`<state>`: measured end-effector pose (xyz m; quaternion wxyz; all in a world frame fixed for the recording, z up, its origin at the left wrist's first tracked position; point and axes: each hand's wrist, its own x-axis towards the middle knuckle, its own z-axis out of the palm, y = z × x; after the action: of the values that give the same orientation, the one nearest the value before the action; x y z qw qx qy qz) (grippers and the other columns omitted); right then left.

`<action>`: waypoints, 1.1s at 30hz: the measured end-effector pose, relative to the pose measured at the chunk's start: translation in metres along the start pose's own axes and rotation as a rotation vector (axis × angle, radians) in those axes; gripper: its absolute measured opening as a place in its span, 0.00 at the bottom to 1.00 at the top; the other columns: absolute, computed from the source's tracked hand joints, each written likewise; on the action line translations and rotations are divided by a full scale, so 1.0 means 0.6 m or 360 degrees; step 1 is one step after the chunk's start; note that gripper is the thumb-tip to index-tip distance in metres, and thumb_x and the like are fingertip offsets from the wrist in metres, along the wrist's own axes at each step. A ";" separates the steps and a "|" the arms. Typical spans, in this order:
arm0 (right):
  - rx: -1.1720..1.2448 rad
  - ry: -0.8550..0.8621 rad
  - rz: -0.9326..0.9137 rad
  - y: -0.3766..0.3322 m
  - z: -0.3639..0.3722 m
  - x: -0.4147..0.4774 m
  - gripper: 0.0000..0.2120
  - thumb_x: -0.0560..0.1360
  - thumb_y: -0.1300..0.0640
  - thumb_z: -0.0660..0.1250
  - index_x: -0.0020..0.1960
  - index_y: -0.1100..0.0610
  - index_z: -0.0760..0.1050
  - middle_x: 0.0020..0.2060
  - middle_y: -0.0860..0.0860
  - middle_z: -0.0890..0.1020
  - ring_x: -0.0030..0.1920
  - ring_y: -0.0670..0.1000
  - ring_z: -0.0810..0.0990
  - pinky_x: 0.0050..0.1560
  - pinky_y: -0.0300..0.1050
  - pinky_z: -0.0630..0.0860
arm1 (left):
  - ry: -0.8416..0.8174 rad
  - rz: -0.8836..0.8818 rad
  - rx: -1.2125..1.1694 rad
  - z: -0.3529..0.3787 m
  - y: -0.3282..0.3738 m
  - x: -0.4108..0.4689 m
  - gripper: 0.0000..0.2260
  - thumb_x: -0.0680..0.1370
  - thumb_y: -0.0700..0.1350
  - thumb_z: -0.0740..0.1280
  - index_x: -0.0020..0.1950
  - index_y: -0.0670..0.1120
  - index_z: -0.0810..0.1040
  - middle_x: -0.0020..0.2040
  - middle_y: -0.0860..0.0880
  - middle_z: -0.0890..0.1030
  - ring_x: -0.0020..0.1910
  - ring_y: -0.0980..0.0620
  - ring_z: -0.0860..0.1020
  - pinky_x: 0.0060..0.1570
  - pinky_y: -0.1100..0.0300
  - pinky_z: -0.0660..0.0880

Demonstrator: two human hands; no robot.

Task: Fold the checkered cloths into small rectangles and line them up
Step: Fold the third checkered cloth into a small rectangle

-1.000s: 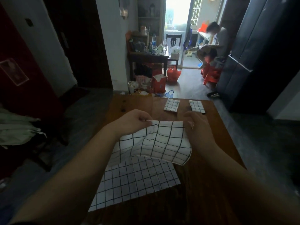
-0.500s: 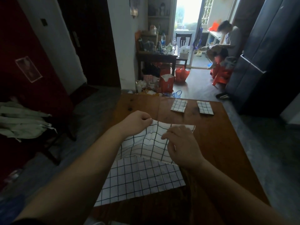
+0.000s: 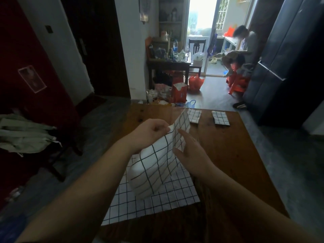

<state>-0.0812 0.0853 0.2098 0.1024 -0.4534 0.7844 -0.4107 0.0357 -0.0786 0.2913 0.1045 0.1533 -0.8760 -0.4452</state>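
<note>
A white checkered cloth (image 3: pixel 154 165) with black grid lines hangs lifted above the wooden table (image 3: pixel 233 155). My left hand (image 3: pixel 149 134) pinches its top edge. My right hand (image 3: pixel 189 151) lies flat against the cloth's right side, fingers spread and pointing up. Under it a second checkered cloth (image 3: pixel 157 204) lies spread flat on the table. At the far edge rest two folded checkered rectangles, one (image 3: pixel 195 116) partly hidden by the lifted cloth's corner, the other (image 3: pixel 220 118) to its right.
A chair with pale clothes (image 3: pixel 24 135) stands to the left of the table. Beyond the far edge are red bags (image 3: pixel 178 92) on the floor, a cluttered dark side table (image 3: pixel 168 64), and a person (image 3: pixel 240 48) crouching by the doorway. A dark cabinet (image 3: pixel 287 64) stands right.
The lifted cloth has risen and turned upright, hanging from my left hand. My right hand went from the cloth's far right corner to its middle, then opened flat against its side.
</note>
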 end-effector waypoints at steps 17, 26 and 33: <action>0.0384 0.0363 0.0095 0.015 0.023 -0.009 0.28 0.75 0.51 0.70 0.73 0.45 0.66 0.72 0.46 0.68 0.73 0.48 0.67 0.71 0.56 0.71 | 0.0506 -0.0032 -0.0885 -0.019 0.017 -0.029 0.09 0.84 0.48 0.64 0.53 0.47 0.81 0.52 0.41 0.83 0.50 0.43 0.80 0.60 0.34 0.76; 0.1315 -0.0287 0.1093 0.034 0.058 -0.006 0.21 0.85 0.59 0.57 0.77 0.58 0.63 0.53 0.43 0.75 0.46 0.36 0.79 0.37 0.34 0.78 | 0.0737 -0.0170 -0.0844 -0.045 -0.026 -0.059 0.09 0.85 0.45 0.62 0.52 0.44 0.81 0.45 0.46 0.83 0.43 0.48 0.79 0.47 0.49 0.78; 0.1696 0.0101 0.1039 0.005 0.062 0.004 0.30 0.78 0.68 0.66 0.74 0.46 0.66 0.62 0.59 0.76 0.55 0.63 0.82 0.44 0.55 0.84 | 0.0801 -0.0413 -0.0502 -0.070 -0.090 -0.108 0.06 0.84 0.47 0.65 0.53 0.51 0.82 0.50 0.41 0.84 0.48 0.41 0.83 0.54 0.41 0.81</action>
<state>-0.0646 0.0637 0.1843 0.4112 -0.0645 0.5726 -0.7063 0.1188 -0.1169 0.2690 0.2827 0.3509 -0.7161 -0.5330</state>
